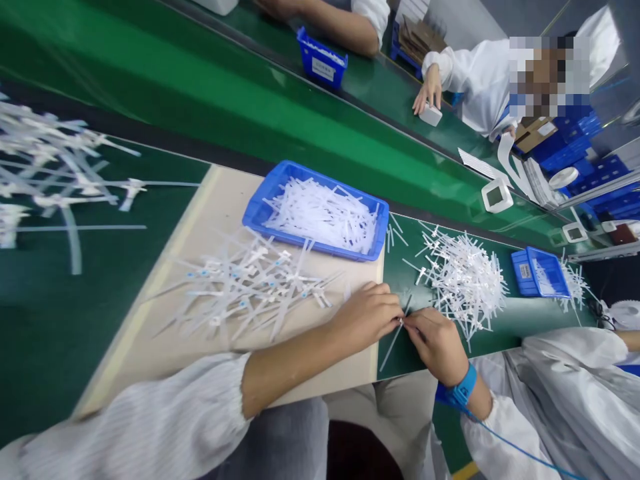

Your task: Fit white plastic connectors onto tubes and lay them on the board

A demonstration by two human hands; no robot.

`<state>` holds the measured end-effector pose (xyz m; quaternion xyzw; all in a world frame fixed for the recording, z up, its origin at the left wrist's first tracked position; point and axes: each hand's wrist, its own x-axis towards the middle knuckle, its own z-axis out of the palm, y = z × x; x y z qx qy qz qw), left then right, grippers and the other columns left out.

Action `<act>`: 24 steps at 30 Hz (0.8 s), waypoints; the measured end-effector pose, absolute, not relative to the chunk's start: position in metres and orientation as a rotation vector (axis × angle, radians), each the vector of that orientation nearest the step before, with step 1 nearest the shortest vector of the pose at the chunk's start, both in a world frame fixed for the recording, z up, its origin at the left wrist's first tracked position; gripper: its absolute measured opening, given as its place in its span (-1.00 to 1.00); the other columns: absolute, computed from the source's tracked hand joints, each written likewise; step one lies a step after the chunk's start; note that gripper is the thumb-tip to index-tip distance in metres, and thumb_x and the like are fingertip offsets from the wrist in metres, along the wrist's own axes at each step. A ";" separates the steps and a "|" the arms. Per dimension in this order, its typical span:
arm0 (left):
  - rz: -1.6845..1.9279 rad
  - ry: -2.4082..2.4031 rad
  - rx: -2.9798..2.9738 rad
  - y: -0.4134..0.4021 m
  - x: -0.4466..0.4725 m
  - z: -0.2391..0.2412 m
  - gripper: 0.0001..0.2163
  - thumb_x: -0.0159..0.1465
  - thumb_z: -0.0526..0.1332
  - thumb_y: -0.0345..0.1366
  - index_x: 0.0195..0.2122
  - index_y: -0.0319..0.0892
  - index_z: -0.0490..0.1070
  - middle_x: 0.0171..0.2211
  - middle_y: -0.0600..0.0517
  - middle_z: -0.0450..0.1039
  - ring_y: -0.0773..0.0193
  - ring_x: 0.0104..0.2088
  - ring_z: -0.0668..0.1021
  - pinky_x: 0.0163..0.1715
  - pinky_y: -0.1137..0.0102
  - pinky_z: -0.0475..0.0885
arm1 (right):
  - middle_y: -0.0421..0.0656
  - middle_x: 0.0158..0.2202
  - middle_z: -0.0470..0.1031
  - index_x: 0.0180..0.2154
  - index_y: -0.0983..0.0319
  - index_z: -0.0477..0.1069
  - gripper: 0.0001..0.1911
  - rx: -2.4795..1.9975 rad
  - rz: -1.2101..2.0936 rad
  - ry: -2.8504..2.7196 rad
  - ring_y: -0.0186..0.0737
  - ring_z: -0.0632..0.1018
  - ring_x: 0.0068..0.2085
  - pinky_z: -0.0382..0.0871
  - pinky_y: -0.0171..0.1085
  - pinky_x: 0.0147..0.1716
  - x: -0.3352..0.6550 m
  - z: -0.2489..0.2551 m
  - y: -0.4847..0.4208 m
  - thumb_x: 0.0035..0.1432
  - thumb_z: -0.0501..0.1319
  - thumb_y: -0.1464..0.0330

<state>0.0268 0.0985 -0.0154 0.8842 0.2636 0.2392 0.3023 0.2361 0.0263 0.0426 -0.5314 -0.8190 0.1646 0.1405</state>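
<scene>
My left hand (367, 313) and my right hand (436, 342) meet at the front edge of the green table, both pinched on one thin clear plastic tube (393, 339) with a small white fitting at its top end. The tube slants down toward me. A blue wrist strap (463, 389) with a cord sits on my right wrist. Left of my hands, a pile of finished tubes with white and blue fittings (245, 287) lies on a beige mat (215, 213). Right of my hands is a heap of small white fittings (465, 277).
A blue tray (260, 210) full of clear tubes stands behind the mat. A smaller blue bin (525, 273) sits far right. More tube assemblies (45, 167) lie at far left. Across the green belt, other people in white coats handle white boxes (431, 115); another blue bin (323, 63) stands there.
</scene>
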 end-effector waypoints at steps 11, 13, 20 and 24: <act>0.642 0.702 2.329 0.098 0.028 -0.015 -0.94 0.39 0.44 -0.37 -0.24 -0.12 0.61 -0.27 0.03 0.60 0.11 -0.16 0.49 -0.18 0.21 0.20 | -0.03 -0.25 0.66 -0.21 0.16 0.63 -0.69 -1.575 0.408 -2.368 -0.02 0.65 -0.20 0.56 -0.11 -0.15 0.228 0.037 0.022 0.54 0.14 0.47; 0.639 0.699 2.340 0.099 0.028 -0.016 -0.95 0.39 0.44 -0.37 -0.22 -0.12 0.60 -0.24 0.02 0.61 0.10 -0.15 0.50 -0.17 0.21 0.21 | -0.02 -0.23 0.67 -0.16 0.17 0.63 -0.73 -1.603 0.394 -2.344 -0.01 0.67 -0.17 0.58 -0.10 -0.13 0.227 0.037 0.020 0.52 0.17 0.48; 0.657 0.698 2.360 0.100 0.029 -0.020 -0.97 0.41 0.42 -0.33 -0.20 -0.11 0.61 -0.25 0.03 0.60 0.11 -0.15 0.51 -0.13 0.23 0.22 | -0.06 -0.11 0.71 -0.01 0.15 0.63 -0.83 -1.656 0.498 -2.295 0.00 0.71 -0.10 0.62 -0.08 -0.05 0.233 0.055 0.017 0.44 0.30 0.43; 0.668 0.709 2.376 0.100 0.029 -0.019 -0.93 0.38 0.45 -0.33 -0.23 -0.12 0.59 -0.24 0.03 0.60 0.10 -0.14 0.51 -0.13 0.23 0.22 | -0.07 -0.20 0.68 -0.13 0.16 0.62 -0.87 -1.694 0.458 -2.309 -0.04 0.69 -0.19 0.60 -0.13 -0.15 0.227 0.055 0.016 0.45 0.28 0.43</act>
